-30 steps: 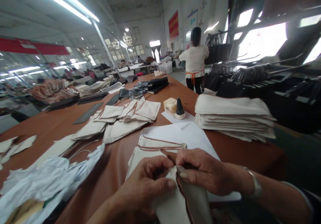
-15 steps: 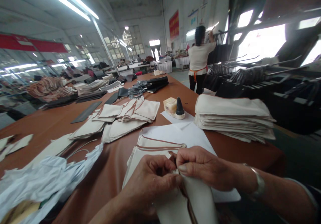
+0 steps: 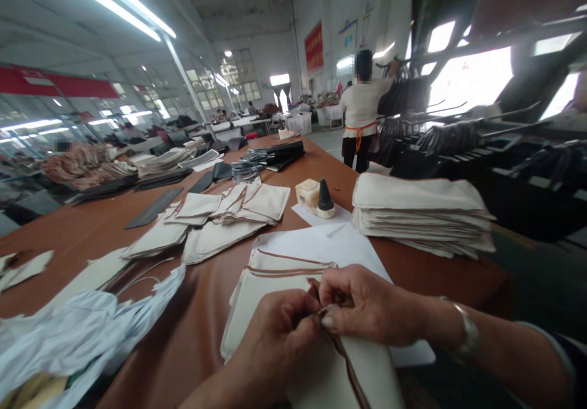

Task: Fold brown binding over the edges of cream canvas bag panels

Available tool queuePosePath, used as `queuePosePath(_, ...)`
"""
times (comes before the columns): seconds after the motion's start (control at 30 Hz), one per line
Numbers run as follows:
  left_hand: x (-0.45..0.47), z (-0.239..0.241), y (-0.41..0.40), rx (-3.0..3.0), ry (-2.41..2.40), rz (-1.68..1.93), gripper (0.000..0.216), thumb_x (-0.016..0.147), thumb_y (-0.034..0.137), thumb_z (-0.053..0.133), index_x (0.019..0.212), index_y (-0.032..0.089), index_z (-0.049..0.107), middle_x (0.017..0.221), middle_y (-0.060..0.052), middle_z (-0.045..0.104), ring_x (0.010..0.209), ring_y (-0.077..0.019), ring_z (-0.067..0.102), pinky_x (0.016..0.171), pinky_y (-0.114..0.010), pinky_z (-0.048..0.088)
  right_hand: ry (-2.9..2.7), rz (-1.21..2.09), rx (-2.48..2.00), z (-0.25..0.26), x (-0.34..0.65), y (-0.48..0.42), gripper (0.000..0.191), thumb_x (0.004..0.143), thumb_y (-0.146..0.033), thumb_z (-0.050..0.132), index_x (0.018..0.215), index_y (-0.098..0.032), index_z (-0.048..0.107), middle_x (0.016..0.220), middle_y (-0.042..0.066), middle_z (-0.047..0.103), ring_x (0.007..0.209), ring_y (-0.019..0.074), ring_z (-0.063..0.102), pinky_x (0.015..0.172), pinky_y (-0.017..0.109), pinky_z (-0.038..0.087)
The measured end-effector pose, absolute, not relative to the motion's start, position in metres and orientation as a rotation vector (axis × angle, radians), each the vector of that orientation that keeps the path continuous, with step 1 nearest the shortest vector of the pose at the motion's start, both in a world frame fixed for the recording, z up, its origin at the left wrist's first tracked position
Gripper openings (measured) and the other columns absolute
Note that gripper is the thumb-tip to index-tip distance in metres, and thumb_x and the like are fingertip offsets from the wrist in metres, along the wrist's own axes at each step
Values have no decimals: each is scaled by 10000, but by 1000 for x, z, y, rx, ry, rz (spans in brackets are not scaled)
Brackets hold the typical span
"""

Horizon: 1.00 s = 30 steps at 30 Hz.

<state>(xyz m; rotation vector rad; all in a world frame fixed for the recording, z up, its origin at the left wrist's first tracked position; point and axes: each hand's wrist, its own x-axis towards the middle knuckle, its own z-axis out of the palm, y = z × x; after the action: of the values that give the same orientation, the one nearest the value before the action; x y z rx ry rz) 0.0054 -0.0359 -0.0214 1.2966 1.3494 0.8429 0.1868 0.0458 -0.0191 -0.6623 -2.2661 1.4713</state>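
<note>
My left hand [image 3: 275, 338] and my right hand [image 3: 367, 305] meet at the near edge of the table, both pinching the top of a cream fabric pouch [image 3: 321, 378] with a brown cord [image 3: 343, 360] along its seam. Thumbs and fingertips press together on the cord end. Under and beyond the hands lies a small pile of similar cream pouches [image 3: 266, 280] with brown drawstrings, resting partly on white paper sheets [image 3: 339, 244]. A silver bracelet sits on my right wrist.
A tall stack of cream pouches [image 3: 422, 213] sits at the right of the brown table [image 3: 92, 225]. More pouches [image 3: 229, 213] fan out in the middle, crumpled white wrapping [image 3: 82, 329] lies at left. A black cone and a pale block [image 3: 316, 198] stand behind the paper. A person in white [image 3: 360, 112] stands by racks.
The pouch in my hands has sunk lower and flatter toward the table, and my fingers have shifted along the brown cord. The person in white has raised an arm to the rack.
</note>
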Motion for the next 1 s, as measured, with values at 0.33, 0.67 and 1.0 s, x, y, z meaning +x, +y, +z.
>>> queuePosePath(0.33,4,-32,-39,1805,1495,942,274,879,290,598,676,123,673,611,-10,554,567,-98,458,534,-209,325,-2088,1524,-757,-26,185,38,94,745,-187,590,763,-110,642,693,25,618,644,104,497,565,187,381)
queuePosePath(0.67,9,-29,-36,1332,1315,882,335,779,448,714,705,130,642,614,-4,543,555,-108,448,513,-218,330,-1955,1526,-784,-35,186,34,85,717,-195,636,720,-111,642,619,1,576,560,82,447,498,180,337)
queuePosePath(1.0,6,-36,-35,964,1232,759,282,731,387,765,746,137,634,606,-1,596,506,-104,513,481,-201,305,-2263,1067,-132,-35,203,40,167,927,-170,548,955,-121,705,848,79,660,810,137,626,763,225,489)
